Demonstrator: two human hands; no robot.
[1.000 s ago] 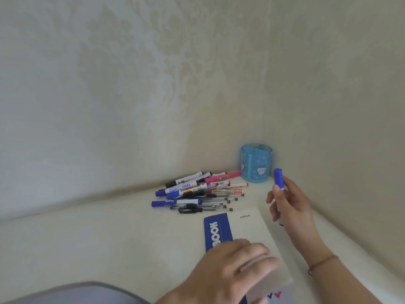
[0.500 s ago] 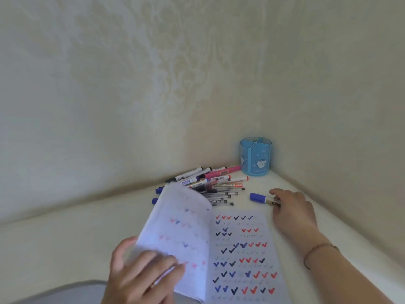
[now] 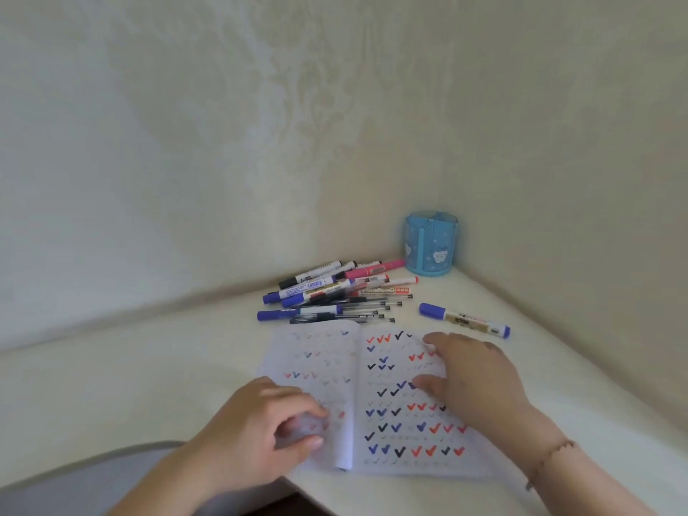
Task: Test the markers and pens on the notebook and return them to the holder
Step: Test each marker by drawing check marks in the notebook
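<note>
Since half a second ago, the right hand point(image 3: 473, 370) has let go of the blue-capped marker point(image 3: 464, 320) and shifted onto the notebook point(image 3: 394, 437), whose lifted leaf is now lying flat. That hand is resting with its fingers spread and fairly straight, pressing the right page, which is thin white paper covered in rows of red, blue and black ticks; it is holding nothing. Beside it, the left hand point(image 3: 260, 433) is lying on the left page with its fingers curled, the thumb and fingertips seeming to pinch the paper near the centre fold, though blur is hiding the exact contact. Just beyond the right hand's fingertips, the released marker is lying on the pale tabletop point(image 3: 130, 378), a white barrel with blue ends, apart from the hand. Beyond the left hand and the notebook's far edge, a pile of markers and pens point(image 3: 331, 296) is lying loosely crossed. Farther past the right hand, the round, translucent blue plastic holder point(image 3: 430, 245) is standing upright in the corner.
</note>
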